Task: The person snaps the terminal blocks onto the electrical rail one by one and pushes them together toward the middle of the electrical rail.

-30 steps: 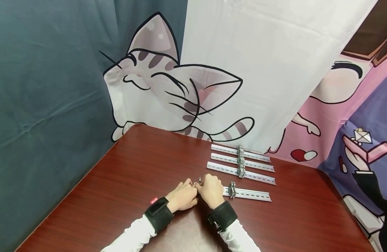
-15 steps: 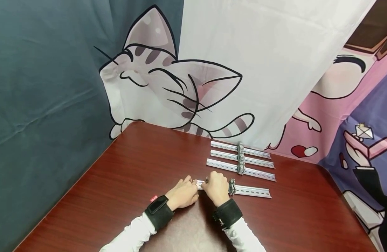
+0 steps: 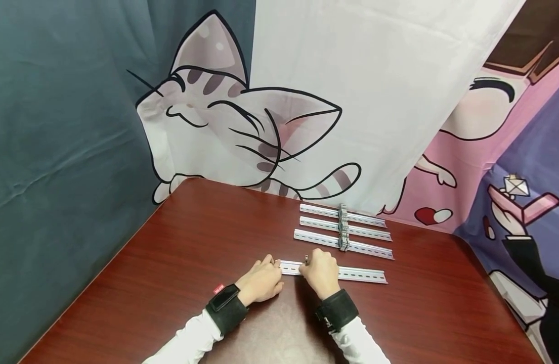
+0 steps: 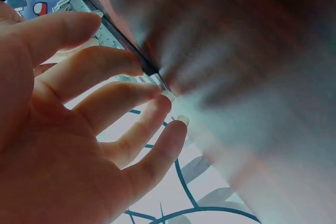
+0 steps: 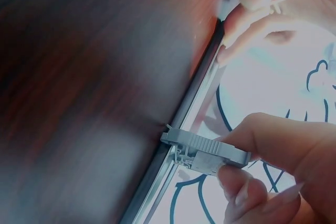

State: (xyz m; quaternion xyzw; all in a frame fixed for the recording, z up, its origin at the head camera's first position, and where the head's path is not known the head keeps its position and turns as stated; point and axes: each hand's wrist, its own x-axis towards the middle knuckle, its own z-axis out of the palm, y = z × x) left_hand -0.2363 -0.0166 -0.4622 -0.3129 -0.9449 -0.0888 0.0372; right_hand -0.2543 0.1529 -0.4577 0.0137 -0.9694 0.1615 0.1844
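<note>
I see a dark red tabletop (image 3: pixel 183 263) with four long silver metal rails on it. The near rail (image 3: pixel 352 274) lies flat in front of me, running left to right. My two hands are at its left part.

My left hand (image 3: pixel 263 280) rests at the left end of the near rail. Its fingers are straight and a little spread, and the fingertips (image 4: pixel 167 96) touch the end of the rail (image 4: pixel 152 72). It grips nothing.

My right hand (image 3: pixel 321 272) sits on the near rail, just to the right of my left hand. It pinches a small grey plastic clip block (image 5: pixel 202 152) between the thumb and the fingers. In the right wrist view the clip block sits right on the edge of the rail (image 5: pixel 173 150). From the head view I can only see a tiny bit of it sticking up above the knuckles.

Both wrists wear black bands (image 3: pixel 336 309), and the sleeves are white.

Behind the near rail lie three more rails (image 3: pixel 343 227), side by side, close together. Each of them has a grey clip block (image 3: pixel 344 243) on its middle, and the three blocks line up.

Behind the tabletop hangs a cloth with a big cartoon cat (image 3: pixel 233 111) on it.
</note>
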